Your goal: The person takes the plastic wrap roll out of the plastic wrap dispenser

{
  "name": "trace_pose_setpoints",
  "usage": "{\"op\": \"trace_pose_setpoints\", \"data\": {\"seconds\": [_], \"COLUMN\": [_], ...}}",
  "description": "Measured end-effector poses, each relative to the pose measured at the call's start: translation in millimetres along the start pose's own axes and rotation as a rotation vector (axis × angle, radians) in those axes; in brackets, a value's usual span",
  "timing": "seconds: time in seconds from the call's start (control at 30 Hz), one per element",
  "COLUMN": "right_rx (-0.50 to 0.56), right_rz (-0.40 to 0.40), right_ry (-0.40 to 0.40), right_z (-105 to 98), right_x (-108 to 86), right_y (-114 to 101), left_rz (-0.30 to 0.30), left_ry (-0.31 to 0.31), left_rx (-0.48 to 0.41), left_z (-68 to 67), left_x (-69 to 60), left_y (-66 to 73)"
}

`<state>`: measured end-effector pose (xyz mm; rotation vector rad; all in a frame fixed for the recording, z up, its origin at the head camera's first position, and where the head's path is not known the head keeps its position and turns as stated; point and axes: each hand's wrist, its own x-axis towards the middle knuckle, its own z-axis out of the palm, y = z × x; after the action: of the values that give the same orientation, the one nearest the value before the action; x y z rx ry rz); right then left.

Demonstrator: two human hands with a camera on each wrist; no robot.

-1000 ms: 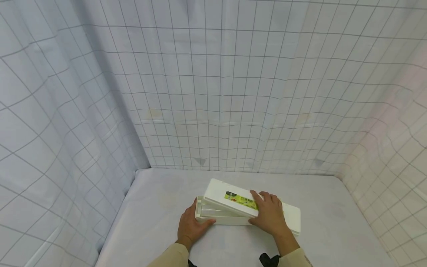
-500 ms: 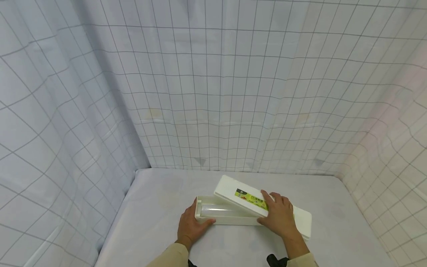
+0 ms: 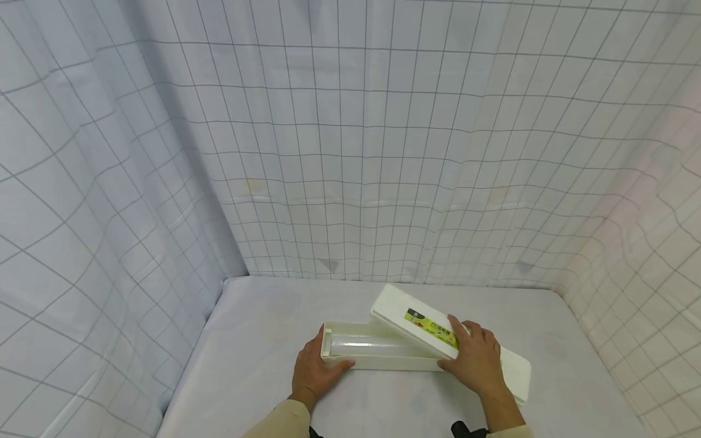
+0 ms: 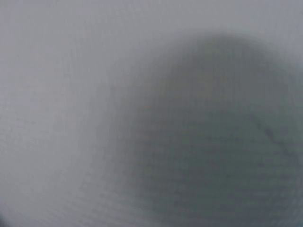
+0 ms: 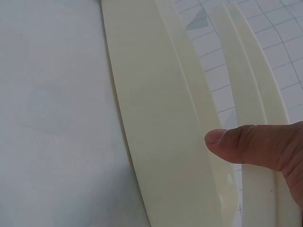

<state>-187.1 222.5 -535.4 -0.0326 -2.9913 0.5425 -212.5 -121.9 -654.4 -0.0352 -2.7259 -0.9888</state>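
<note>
A long cream box (image 3: 383, 363) lies on the white table, its left part uncovered with a clear, shiny piece (image 3: 372, 345) inside. The left hand (image 3: 316, 372) grips the box's left end, thumb along the front side. Across the right part of the box slants a white lid (image 3: 402, 307) with a green-yellow label (image 3: 429, 326). Over the lid, the right hand (image 3: 475, 360) pinches its edges between thumb and fingers. In the right wrist view, the thumb (image 5: 251, 145) lies against the lid's edge (image 5: 251, 90), beside the box wall (image 5: 156, 113). The left wrist view is a grey blur.
White cloth covers the table (image 3: 257, 328). Grid-patterned curtains (image 3: 361, 152) hang behind it and at both sides. A dark object (image 3: 465, 429) shows beside the right sleeve at the bottom edge of the head view.
The right hand and the lid have moved to the right, the lid turning to a steeper slant, and more of the box's inside shows. The left hand and the box have stayed in place.
</note>
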Motion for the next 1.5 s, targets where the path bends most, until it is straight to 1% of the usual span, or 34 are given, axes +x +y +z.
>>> {"op": "trace_pose_setpoints", "data": {"seconds": [0.27, 0.57, 0.77, 0.9, 1.07, 1.27, 1.5], "right_rx": [0.008, 0.036, 0.036, 0.031, 0.044, 0.058, 0.070], "right_rz": [0.051, 0.118, 0.162, 0.178, 0.193, 0.260, 0.324], "right_ry": [-0.029, -0.036, -0.053, -0.049, -0.035, -0.059, -0.059], "right_z": [-2, -4, -3, -1, 1, 0, -4], "right_x": [-5.0, -9.1, -13.7, -17.4, -22.5, -26.2, -30.5], "right_y": [13, 31, 40, 47, 60, 80, 97], "left_rz": [-0.021, -0.012, -0.006, 0.000, 0.014, 0.018, 0.015], "left_ry": [-0.010, -0.002, -0.004, -0.005, 0.008, 0.002, 0.000], "left_rx": [-0.010, -0.002, -0.002, -0.006, -0.008, 0.001, -0.001], "left_z": [-1.0, -2.2, -2.5, -1.2, 0.3, 0.1, -0.6], "left_x": [-0.9, -2.8, -2.4, -1.8, -1.0, -1.3, -0.2], "left_y": [0.5, 0.7, 0.1, -0.7, -1.1, -0.8, -0.7]}}
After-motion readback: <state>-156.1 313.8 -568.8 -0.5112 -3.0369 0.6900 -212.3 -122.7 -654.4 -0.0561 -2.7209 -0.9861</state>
